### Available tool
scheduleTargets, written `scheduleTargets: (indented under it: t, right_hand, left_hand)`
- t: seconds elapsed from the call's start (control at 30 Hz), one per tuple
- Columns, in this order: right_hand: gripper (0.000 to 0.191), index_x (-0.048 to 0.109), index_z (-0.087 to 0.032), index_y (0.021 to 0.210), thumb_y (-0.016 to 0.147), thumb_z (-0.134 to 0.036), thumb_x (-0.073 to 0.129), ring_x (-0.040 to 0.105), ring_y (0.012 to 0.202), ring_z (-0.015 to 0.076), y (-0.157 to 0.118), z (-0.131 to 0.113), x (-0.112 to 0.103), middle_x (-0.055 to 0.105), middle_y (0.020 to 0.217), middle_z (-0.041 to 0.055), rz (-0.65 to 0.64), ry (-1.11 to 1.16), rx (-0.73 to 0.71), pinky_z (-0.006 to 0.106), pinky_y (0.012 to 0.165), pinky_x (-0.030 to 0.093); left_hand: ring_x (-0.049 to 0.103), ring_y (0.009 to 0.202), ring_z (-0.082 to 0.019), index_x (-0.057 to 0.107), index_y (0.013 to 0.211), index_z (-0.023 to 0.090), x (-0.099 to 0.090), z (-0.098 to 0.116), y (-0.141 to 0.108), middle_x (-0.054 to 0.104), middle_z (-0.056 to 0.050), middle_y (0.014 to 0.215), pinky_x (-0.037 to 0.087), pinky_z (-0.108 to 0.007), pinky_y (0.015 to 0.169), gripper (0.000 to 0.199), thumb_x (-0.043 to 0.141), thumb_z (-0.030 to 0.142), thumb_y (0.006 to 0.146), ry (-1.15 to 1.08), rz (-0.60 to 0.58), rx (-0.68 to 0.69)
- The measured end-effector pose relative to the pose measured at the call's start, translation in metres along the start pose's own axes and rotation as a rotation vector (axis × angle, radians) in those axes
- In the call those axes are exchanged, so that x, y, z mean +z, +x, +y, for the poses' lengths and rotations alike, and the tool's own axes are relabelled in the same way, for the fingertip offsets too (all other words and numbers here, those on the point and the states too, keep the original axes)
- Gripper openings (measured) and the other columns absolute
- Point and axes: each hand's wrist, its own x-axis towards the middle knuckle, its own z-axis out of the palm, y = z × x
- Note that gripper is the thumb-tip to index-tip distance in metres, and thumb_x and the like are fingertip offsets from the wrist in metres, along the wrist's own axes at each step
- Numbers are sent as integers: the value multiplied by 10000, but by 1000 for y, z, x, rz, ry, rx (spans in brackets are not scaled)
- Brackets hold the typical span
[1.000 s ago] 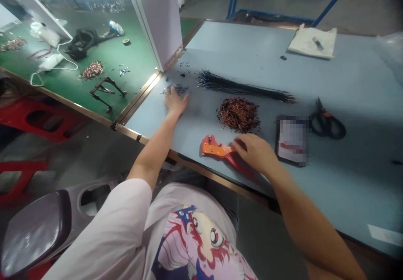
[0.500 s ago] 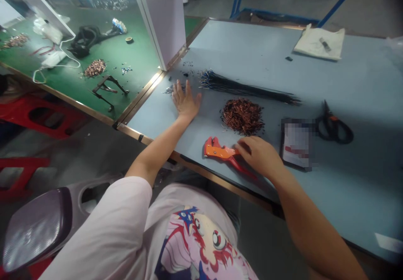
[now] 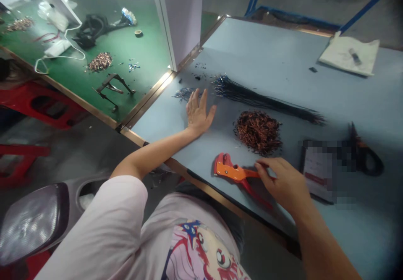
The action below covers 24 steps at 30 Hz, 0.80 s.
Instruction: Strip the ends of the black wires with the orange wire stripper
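My left hand (image 3: pixel 199 114) lies palm down on the blue-grey tabletop with its fingers spread. Its fingertips are beside a small scatter of blue-and-silver wire ends (image 3: pixel 182 94). A bundle of long black wires (image 3: pixel 267 100) stretches across the table to the right of that hand. My right hand (image 3: pixel 285 183) has its fingers closed round the upper handle of an orange and red wire stripper (image 3: pixel 232 172), which rests on the table near the front edge with its jaws to the left. Just beyond the stripper is a heap of short copper-brown wire pieces (image 3: pixel 258 132).
A phone (image 3: pixel 317 166), partly blurred out, lies right of my right hand, with black-handled scissors (image 3: pixel 367 154) beyond. A cloth-like white sheet (image 3: pixel 343 57) is at the back right. A white partition (image 3: pixel 182 19) divides off a green table (image 3: pixel 141 66). Red stools (image 3: pixel 59 108) stand left.
The view has shifted, so the table things appear further right and lower. My left hand has slid a little right, uncovering more of the wire ends. The right hand stays at the stripper's handle.
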Motion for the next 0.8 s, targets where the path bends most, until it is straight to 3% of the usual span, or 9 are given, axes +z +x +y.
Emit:
scheduleTargets:
  t: [0.13,0.23,0.33,0.53,0.8]
  right_hand:
    - [59,637,-185,907,962,-184,617,683,706,205,3,4,-6,724,782,55,129,-65,-46,327,697,534]
    - [58,630,-190,904,930,-145,657,679,663,203,4,7,-7,718,748,44,173,-97,-58,335,670,532]
    - [82,633,-195,908,908,-135,688,683,644,204,3,9,-7,718,742,38,180,-115,-61,340,645,533]
    - [62,644,-202,894,935,-158,659,680,639,201,2,11,-5,711,734,29,148,-98,-53,345,650,527]
    - [59,633,-195,893,943,-166,645,671,649,198,4,7,-6,708,735,35,145,-97,-67,329,656,521]
  left_hand:
    - [213,1560,-307,328,1571,239,2,1,-7,283,-150,1658,203,-538,1271,644,459,516,1005,-73,-23,27]
    - [223,1554,-297,325,1565,250,0,2,-11,296,-149,1648,199,-519,1272,654,439,565,1003,-80,-21,128]
    - [223,1551,-294,322,1562,251,-2,1,-9,305,-150,1640,196,-511,1270,647,412,574,1009,-63,-8,175]
    - [249,1535,-300,309,1570,209,-8,-3,-2,296,-168,1636,196,-498,1273,655,411,539,1013,-59,-41,114]
    - [245,1531,-299,320,1569,200,-12,4,-10,313,-165,1630,197,-502,1270,661,411,544,1012,-101,-82,128]
